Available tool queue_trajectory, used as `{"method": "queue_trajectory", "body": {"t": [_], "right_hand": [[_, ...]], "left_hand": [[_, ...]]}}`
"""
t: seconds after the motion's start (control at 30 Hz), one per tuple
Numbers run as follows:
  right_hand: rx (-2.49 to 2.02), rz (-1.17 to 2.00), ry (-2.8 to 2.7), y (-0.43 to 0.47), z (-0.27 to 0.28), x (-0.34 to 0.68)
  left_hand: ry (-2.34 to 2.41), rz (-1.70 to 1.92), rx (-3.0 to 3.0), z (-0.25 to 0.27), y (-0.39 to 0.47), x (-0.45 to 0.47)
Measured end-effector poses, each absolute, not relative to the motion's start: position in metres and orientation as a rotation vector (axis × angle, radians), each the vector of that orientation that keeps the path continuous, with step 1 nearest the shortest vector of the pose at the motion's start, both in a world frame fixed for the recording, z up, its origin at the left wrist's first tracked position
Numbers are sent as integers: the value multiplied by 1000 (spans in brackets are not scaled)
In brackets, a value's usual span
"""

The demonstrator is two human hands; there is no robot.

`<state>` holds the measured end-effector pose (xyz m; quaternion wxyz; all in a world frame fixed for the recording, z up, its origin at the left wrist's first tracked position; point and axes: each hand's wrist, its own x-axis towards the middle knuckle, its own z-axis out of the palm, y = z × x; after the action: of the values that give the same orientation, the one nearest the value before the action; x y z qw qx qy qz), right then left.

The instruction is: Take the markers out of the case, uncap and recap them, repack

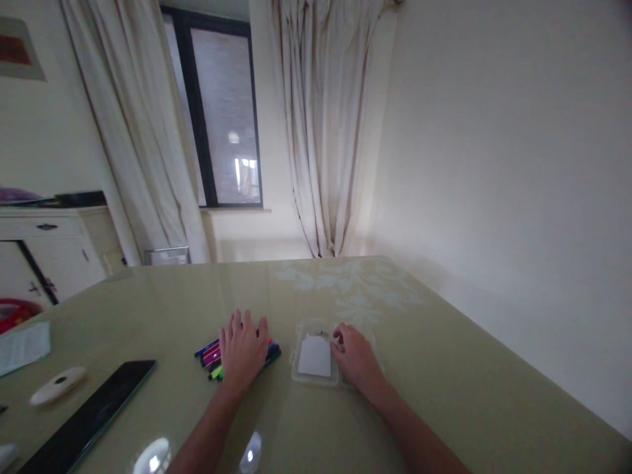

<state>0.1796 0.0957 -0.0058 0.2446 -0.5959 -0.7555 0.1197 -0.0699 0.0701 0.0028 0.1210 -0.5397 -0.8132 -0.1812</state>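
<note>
My left hand (243,349) lies spread over a bunch of coloured marker pens (212,355), its fingers stretched out across them. Caps in blue, purple, black and yellow-green poke out on its left, and dark barrels show on its right. Beside the pens is a clear plastic case (296,368), opened flat, with a white card or paper (315,357) in its left half. My right hand (356,355) rests over the case's right half with curled fingers near the paper's edge. Whether those fingers pinch anything is too small to tell.
On the left of the table (469,395) lie a black tablet-like slab (93,415), a white oval object (58,386) and a pale sheet (24,347). A white wall (518,164) runs along the right edge. Curtains (328,118) and a window (227,112) stand behind.
</note>
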Motion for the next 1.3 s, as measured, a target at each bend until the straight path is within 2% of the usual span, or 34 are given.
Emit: {"method": "queue_trajectory", "body": {"t": [0.1,0.23,0.47,0.53,0.6,0.7,0.77,0.87,0.97,1.17,1.3], "right_hand": [[-1618,340,-2087,95,-4,181],[-1650,330,-2129,91,2,182],[-1602,359,-2231,86,14,190],[-1557,339,-2191,84,16,187],[-1438,419,-2092,79,18,178],[-1114,879,-1935,69,19,159],[-915,1176,-1784,64,19,147],[-784,1339,-1584,62,18,138],[-783,1373,-1429,67,17,141],[-983,1242,-1157,87,17,162],[-1040,1258,-1158,91,15,167]], "left_hand": [[-2211,-594,-1819,7,50,-73],[-2198,-499,-1943,-4,24,-71],[-2194,-435,-2120,-6,24,-67],[-2247,-576,-2168,-3,25,-63],[-2295,-881,-2264,-2,24,-54],[-2208,-1404,-2419,0,20,-36],[-2119,-1621,-2454,2,18,-26],[-2020,-1780,-2476,6,18,-21],[-1995,-1704,-2555,5,17,-28],[-1832,-1050,-2732,-10,8,-42],[-1872,-959,-2862,-13,5,-36]]}}
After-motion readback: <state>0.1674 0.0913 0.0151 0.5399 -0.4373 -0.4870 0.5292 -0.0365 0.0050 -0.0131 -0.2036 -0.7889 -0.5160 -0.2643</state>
